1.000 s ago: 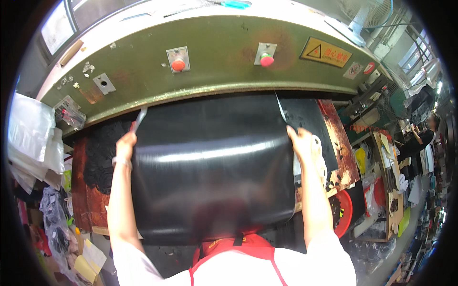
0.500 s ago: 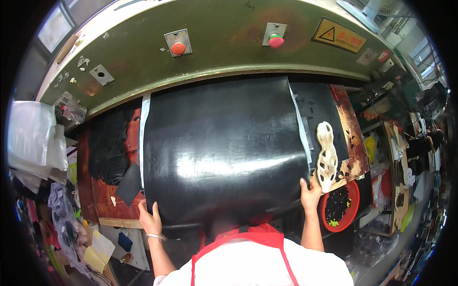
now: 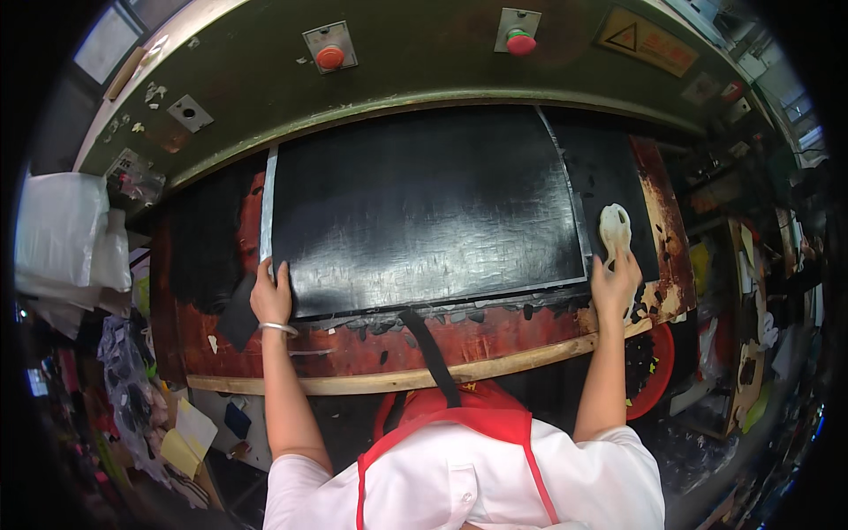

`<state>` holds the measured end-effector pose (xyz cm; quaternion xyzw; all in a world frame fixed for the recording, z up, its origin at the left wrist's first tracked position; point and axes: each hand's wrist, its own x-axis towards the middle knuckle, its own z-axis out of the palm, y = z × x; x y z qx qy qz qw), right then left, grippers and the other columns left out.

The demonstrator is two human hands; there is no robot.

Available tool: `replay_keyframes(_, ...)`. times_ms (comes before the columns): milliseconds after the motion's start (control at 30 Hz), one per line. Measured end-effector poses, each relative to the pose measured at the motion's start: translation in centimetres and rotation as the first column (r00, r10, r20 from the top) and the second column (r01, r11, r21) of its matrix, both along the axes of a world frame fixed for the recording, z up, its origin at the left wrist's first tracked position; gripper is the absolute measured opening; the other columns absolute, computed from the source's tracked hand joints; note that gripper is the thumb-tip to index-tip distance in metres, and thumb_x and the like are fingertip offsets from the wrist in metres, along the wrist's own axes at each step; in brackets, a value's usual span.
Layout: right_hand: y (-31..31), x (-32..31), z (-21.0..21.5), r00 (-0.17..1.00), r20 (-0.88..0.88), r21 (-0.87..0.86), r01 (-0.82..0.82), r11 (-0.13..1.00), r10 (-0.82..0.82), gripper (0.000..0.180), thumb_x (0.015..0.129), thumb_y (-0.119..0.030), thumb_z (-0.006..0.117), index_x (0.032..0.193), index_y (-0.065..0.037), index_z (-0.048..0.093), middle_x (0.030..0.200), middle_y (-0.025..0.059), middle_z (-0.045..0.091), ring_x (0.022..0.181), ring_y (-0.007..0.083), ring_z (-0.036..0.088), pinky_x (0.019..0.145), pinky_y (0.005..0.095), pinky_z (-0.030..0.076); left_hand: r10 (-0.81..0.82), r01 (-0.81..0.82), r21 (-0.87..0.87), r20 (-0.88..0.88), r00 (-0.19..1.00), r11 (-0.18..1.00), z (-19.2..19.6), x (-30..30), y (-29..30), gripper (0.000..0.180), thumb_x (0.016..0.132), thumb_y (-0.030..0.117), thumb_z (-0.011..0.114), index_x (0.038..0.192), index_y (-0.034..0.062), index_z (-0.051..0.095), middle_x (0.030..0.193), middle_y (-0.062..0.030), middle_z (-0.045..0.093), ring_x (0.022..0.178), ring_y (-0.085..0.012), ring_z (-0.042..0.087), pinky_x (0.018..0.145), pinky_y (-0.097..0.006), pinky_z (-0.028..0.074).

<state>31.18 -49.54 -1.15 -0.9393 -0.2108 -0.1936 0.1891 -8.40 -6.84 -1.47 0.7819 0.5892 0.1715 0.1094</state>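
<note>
A glossy black sheet with pale side edges lies flat on the red worn work board. My left hand, with a bangle at the wrist, grips the sheet's left edge near its front corner, thumb on the sheet's side. Beside the front right corner of the sheet is my right hand, its fingers stretched forward over the lower part of a whitish openwork piece shaped like a shoe sole. The hand covers much of that piece. A dark strap stretches from the board's front toward my red apron.
A green machine beam crosses behind the board, carrying an orange button and a red-and-green one. Black scraps lie at the left. A red basin stands low at the right front. Clear plastic bags hang at far left.
The black sheet has gone from bulging toward me to lying flat and farther back, baring the board's front. Both hands moved forward; the right now lies over the whitish piece.
</note>
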Motion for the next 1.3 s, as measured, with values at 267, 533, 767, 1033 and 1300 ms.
replay_keyframes(267, -8.5, -2.2, -3.9, 0.978, -0.196, -0.026, -0.079, 0.997, 0.072, 0.098, 0.063, -0.04, 0.084, 0.143, -0.004, 0.038, 0.136, 0.0377, 0.035, 0.126, 0.0519, 0.035, 0.107, 0.0535, 0.032, 0.176, -0.179, 0.039, 0.067, 0.982, 0.983, 0.1, 2.0, -0.6, 0.042, 0.091, 0.046, 0.056, 0.121, 0.0187, 0.065, 0.103, -0.0149, 0.07, 0.091, -0.0329, 0.067, 0.077, -0.04, 0.051)
replay_keyframes(533, -7.0, -1.1, 0.6, 0.909, -0.384, 0.413, 0.011, 0.911, 0.163, 0.097, 0.053, -0.025, 0.081, 0.138, -0.002, 0.041, 0.121, 0.028, 0.052, 0.116, 0.0417, 0.05, 0.1, 0.0432, 0.041, -0.024, 0.002, 0.357, 0.058, 0.998, 0.934, -0.8, 0.2, 2.2, 0.035, 0.091, 0.03, 0.064, 0.107, -0.0012, 0.067, 0.097, -0.0169, 0.069, 0.083, -0.0289, 0.066, 0.073, -0.039, 0.053)
replay_keyframes(767, -5.4, -2.6, 1.3, 0.506, 0.196, 0.415, 0.733, -0.539, 0.84, 0.063, 0.09, -0.039, 0.059, 0.141, -0.007, 0.039, 0.12, 0.0255, 0.058, 0.103, 0.0365, 0.062, 0.096, 0.0583, 0.046, -0.202, 0.121, 0.495, 0.113, 0.973, 0.86, -7.5, -1.1, 10.0, 0.033, 0.09, 0.029, 0.064, 0.103, -0.0009, 0.068, 0.092, -0.0168, 0.069, 0.079, -0.0293, 0.066, 0.071, -0.039, 0.053)
replay_keyframes(1033, -4.5, -3.3, -0.7, 0.533, 0.102, 0.355, 0.769, -0.531, 0.84, 0.058, 0.087, -0.056, 0.052, 0.129, -0.016, 0.054, 0.123, 0.018, 0.058, 0.107, 0.0461, 0.054, 0.094, 0.0726, 0.037, -0.269, 0.159, 0.515, 0.145, 0.952, 0.843, -7.8, 0.3, 10.1, 0.033, 0.09, 0.029, 0.065, 0.103, -0.0007, 0.068, 0.09, -0.0164, 0.069, 0.079, -0.0292, 0.066, 0.072, -0.038, 0.053)
replay_keyframes(1300, 0.9, -6.2, 2.5, 0.63, -0.179, 0.726, 0.603, -0.331, 0.755, 0.041, 0.087, -0.025, 0.067, 0.122, -0.008, 0.055, 0.092, 0.0005, 0.062, 0.079, 0.0115, 0.061, 0.074, 0.0227, 0.053, -0.312, 0.179, 0.52, 0.18, 0.933, 0.835, -5.3, 0.6, 6.1, 0.033, 0.089, 0.029, 0.067, 0.104, -0.0005, 0.067, 0.087, -0.0159, 0.069, 0.078, -0.029, 0.066, 0.072, -0.037, 0.053)
